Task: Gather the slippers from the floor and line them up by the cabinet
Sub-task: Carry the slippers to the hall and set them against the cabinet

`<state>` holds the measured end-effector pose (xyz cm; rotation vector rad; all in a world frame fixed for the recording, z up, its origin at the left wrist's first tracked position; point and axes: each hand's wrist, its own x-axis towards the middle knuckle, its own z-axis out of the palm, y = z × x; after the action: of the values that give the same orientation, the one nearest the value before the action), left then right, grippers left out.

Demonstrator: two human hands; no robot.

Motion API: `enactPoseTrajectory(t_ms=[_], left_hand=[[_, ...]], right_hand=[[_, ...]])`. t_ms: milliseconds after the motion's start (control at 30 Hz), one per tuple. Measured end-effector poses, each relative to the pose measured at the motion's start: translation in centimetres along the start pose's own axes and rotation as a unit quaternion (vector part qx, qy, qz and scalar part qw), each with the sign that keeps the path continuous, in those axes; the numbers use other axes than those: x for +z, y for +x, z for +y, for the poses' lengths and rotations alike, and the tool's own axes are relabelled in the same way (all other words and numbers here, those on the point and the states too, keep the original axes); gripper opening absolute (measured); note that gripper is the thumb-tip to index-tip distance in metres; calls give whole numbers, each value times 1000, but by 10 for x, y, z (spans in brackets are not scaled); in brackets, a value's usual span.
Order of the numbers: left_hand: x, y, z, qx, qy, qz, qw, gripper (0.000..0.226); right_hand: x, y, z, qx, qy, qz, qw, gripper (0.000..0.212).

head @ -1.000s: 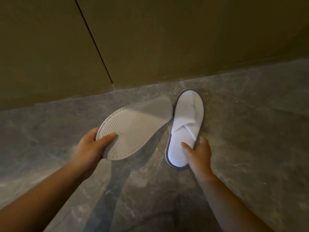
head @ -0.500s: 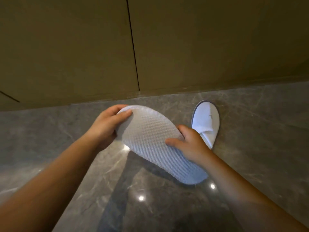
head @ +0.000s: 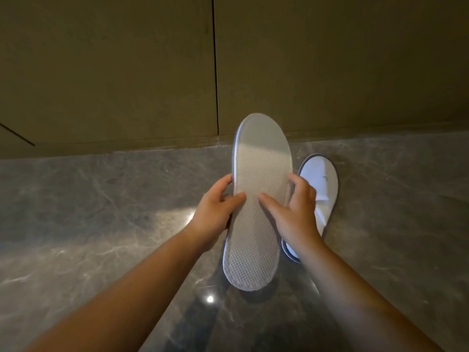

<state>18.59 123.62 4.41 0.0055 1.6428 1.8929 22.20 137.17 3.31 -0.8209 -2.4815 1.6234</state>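
Observation:
Both hands hold one white slipper [head: 256, 224] above the floor, its dotted sole turned up toward me and its toe pointing at the cabinet. My left hand [head: 215, 212] grips its left edge, thumb on the sole. My right hand [head: 295, 212] grips its right edge. A second white slipper [head: 323, 179] with a grey rim lies on the floor just to the right, upper side up, toe toward the olive cabinet [head: 304, 72]. My right hand and forearm cover its heel part.
The grey marble floor [head: 101, 224] runs from the cabinet base toward me, with bright light reflections. A dark vertical seam [head: 215, 72] splits the cabinet doors. Open floor lies left and right of the slippers.
The held slipper has turned from lying crosswise to pointing lengthwise at the cabinet. My right hand has left the floor slipper and now grips the held one's right edge.

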Motion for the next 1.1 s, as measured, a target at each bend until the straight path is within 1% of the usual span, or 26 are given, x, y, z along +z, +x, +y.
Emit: enactPoseTrajectory(t_ms=[33,67,133,167,200,233,300,333,367,400,433,467,500,533,567,600,700,767,800,867,933,1000,1033,1100], left_hand=[[2,0,-1,12,16,-15,1000,34],[4,0,-4,16,29,-29,999,36],[6,0,-8,2,37,-46,998,39],[7,1,-10,-8,27,-56,998,41],[6,0,-12,-16,14,-65,998,43],[5,0,-15,-24,3,-68,997,46],[4,1,-18,-37,-13,-50,998,54],[4,2,-21,-41,-11,-23,999,56],[3,3,-25,-52,-3,8,999,58],[3,4,-29,-74,-1,27,997,61],[3,4,-33,-107,-14,24,994,65],[4,3,-37,-145,-32,-7,989,67],[5,1,-39,-177,-44,-55,982,67],[6,-1,-40,-194,-52,-95,975,63],[6,-2,-42,-196,-65,-110,972,59],[4,0,-45,-189,-75,-97,974,56],[-10,7,-52,-168,-83,29,982,39],[-27,9,-54,-149,-86,83,982,27],[-37,9,-58,-142,-67,101,982,25],[-55,11,-69,-147,-16,140,979,26],[-68,12,-82,-165,19,196,966,31],[-78,13,-93,-171,64,244,952,37],[-82,13,-98,-170,98,253,948,41],[-89,9,-107,-155,183,242,940,57]], right_hand=[[1,-1,2,14,22,-23,999,70],[2,-1,3,46,63,-50,996,72],[0,-2,4,120,163,-102,974,81],[-1,-2,5,142,193,-129,962,83],[-3,-2,8,151,215,-152,953,77],[-4,-1,10,151,231,-168,946,65],[-5,0,14,153,270,-173,935,43],[-5,1,15,162,301,-168,925,38],[-5,1,15,174,334,-165,912,36],[-5,3,15,185,360,-166,899,39],[-5,3,16,193,375,-170,890,43],[-3,3,16,199,383,-173,885,45],[-2,3,15,204,384,-176,883,46],[-1,3,15,207,379,-180,884,45],[0,4,15,204,366,-182,889,42],[0,5,17,195,347,-182,899,38],[1,12,23,172,297,-138,929,15],[4,15,33,169,294,-118,933,14],[8,15,39,170,279,-120,937,12],[17,13,52,170,215,-132,953,8],[26,11,67,168,151,-140,964,14],[35,7,78,153,77,-157,973,27],[38,5,81,141,38,-160,976,34],[41,2,87,100,-39,-136,985,42]])
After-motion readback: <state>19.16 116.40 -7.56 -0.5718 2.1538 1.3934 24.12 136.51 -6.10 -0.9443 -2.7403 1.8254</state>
